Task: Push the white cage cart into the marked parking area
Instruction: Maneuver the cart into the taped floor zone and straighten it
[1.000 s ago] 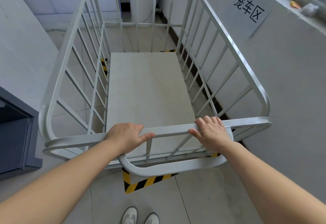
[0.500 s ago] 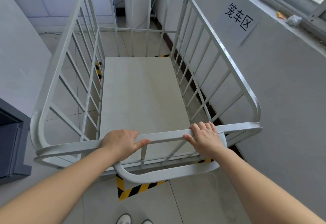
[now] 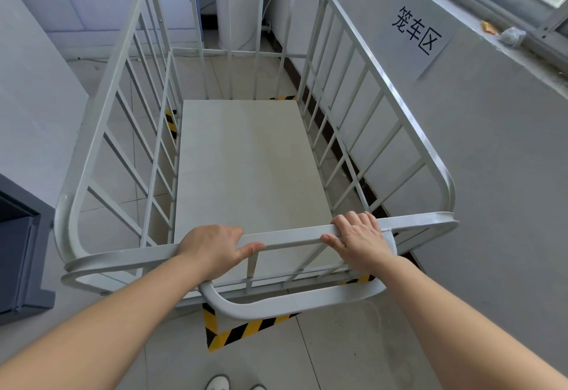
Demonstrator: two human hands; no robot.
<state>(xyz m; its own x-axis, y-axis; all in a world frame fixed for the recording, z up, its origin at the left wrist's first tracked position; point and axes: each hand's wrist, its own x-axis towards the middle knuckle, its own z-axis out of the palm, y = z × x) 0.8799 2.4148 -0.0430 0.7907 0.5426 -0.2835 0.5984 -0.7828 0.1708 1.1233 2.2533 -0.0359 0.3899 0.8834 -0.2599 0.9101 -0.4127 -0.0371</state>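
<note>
The white cage cart (image 3: 396,104) stands in front of me, with barred sides and a pale flat deck (image 3: 249,174). My left hand (image 3: 212,248) and my right hand (image 3: 359,239) both grip its near top rail. Yellow-and-black floor tape (image 3: 242,329) marks the parking area; a corner of it shows below the cart's near handle loop, and more pieces show through the bars at the left and at the far end. The cart's right side runs close along the grey wall.
A paper sign with black characters (image 3: 418,31) hangs on the right wall (image 3: 491,174). A dark grey cabinet (image 3: 18,254) stands at the left, with a light wall behind it. A white column (image 3: 236,18) stands beyond the cart. My shoes (image 3: 218,383) show at the bottom edge.
The view has tilted up a little, so the cart and sign sit lower in frame. Both hands keep the same grip on the rail. The cart looks almost unmoved over the tape.
</note>
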